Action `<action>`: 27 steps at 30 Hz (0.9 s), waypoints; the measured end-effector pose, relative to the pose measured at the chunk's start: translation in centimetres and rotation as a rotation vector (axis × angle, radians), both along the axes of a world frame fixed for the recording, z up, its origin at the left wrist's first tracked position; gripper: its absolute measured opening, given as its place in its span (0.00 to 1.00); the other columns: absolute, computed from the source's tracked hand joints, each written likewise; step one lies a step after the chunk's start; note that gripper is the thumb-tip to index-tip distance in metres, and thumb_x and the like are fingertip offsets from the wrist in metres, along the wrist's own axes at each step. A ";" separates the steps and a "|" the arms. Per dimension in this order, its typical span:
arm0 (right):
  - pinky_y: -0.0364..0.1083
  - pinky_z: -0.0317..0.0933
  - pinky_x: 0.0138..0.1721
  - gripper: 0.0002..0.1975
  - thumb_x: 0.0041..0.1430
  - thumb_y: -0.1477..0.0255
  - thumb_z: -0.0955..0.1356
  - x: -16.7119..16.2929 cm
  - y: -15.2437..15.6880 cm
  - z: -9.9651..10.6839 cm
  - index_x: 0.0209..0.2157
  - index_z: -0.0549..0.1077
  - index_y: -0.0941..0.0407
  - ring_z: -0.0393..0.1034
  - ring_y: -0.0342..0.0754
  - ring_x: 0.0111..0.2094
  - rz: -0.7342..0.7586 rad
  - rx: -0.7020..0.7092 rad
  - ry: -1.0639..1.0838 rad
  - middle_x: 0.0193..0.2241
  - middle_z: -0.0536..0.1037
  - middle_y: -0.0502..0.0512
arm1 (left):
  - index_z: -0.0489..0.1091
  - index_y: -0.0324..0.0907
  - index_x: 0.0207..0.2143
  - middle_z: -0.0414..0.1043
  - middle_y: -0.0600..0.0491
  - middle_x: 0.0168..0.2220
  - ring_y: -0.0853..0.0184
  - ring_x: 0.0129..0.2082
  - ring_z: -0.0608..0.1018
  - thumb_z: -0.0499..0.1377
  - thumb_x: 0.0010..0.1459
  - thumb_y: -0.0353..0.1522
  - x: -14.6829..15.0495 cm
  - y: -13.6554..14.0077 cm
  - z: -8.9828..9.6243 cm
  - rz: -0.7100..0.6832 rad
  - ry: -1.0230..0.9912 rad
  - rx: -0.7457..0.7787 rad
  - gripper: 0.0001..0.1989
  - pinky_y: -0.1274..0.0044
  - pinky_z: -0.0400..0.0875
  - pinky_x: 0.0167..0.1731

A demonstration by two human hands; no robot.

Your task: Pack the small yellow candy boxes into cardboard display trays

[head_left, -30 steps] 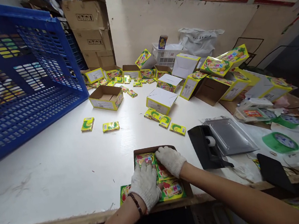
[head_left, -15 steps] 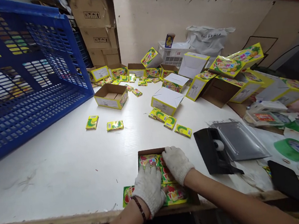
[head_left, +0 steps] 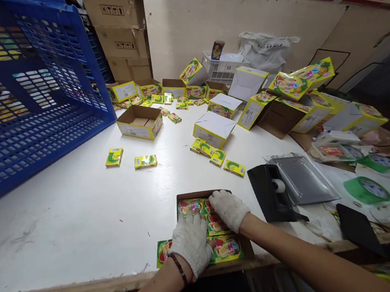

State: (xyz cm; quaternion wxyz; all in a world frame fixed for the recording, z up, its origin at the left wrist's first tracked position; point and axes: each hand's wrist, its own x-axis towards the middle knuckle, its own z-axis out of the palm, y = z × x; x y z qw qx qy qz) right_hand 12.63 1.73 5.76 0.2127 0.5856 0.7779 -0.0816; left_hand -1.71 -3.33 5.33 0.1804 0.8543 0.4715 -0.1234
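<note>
In front of me, at the table's near edge, is an open cardboard display box [head_left: 247,249] filled with flat green-and-yellow candy packs [head_left: 225,248] with watermelon pictures. My left hand [head_left: 191,238], in a white knit glove, lies on the packs on the box's left side with its fingers spread. My gloved right hand [head_left: 230,209] is curled over the upper right rim of the box, fingertips against the packs there. Part of another pack [head_left: 163,252] shows left of my left wrist. The hands hide several packs and much of the box's sides.
A blue plastic crate [head_left: 98,82] stands at left. Loose packs [head_left: 145,161] lie mid-table, near an open box [head_left: 139,123]. Display boxes [head_left: 214,127] are heaped toward the back right. At right are a black tape dispenser [head_left: 268,194], a clear plastic tray [head_left: 304,180] and green tape [head_left: 367,189].
The whole view has shifted slightly, so the table items appear a little further left. Both hands stay on the box in nearly the same pose.
</note>
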 end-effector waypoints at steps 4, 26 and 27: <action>0.49 0.66 0.42 0.13 0.61 0.82 0.63 -0.1 -1.0 -1.0 0.45 0.74 0.61 0.71 0.55 0.46 0.014 0.013 0.015 0.44 0.74 0.67 | 0.65 0.33 0.60 0.60 0.35 0.63 0.43 0.64 0.59 0.53 0.60 0.46 -0.2 0.0 -0.4 0.001 -0.007 0.012 0.32 0.53 0.53 0.60; 0.56 0.66 0.45 0.23 0.59 0.85 0.60 -1.5 -2.5 -3.5 0.53 0.69 0.55 0.67 0.61 0.51 -0.098 -0.031 0.061 0.51 0.70 0.70 | 0.64 0.38 0.54 0.62 0.38 0.59 0.47 0.61 0.60 0.60 0.48 0.31 -12.5 22.3 -2.2 0.621 -0.233 0.225 0.28 0.59 0.55 0.58; 0.57 0.66 0.46 0.24 0.59 0.86 0.59 -1.5 -2.7 -3.7 0.53 0.69 0.55 0.67 0.62 0.52 -0.115 -0.022 0.056 0.52 0.69 0.70 | 0.65 0.39 0.52 0.63 0.39 0.58 0.47 0.61 0.61 0.61 0.47 0.32 -13.0 22.7 -2.5 0.634 -0.252 0.205 0.28 0.59 0.55 0.58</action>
